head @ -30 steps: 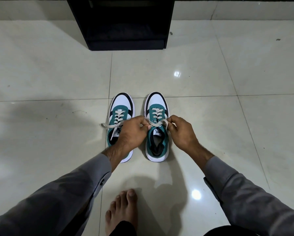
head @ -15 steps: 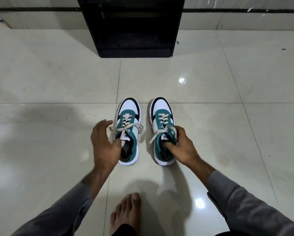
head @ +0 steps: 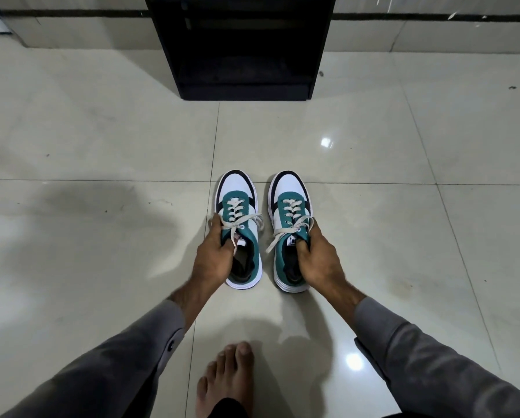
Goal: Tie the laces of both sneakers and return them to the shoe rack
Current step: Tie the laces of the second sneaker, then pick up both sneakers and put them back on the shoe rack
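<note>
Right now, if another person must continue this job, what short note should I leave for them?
Left hand: gripping the left sneaker at its collar, thumb inside the opening.
Right hand: gripping the right sneaker the same way, fingers inside the opening.
Both sneakers stand side by side on the tiled floor, toes toward the black shoe rack, which is ahead and apart from them.
Done: both laces look tied in bows.
Left: lift the pair and set it in the rack. Its lower shelf looks free, though the inside is dark.
</note>
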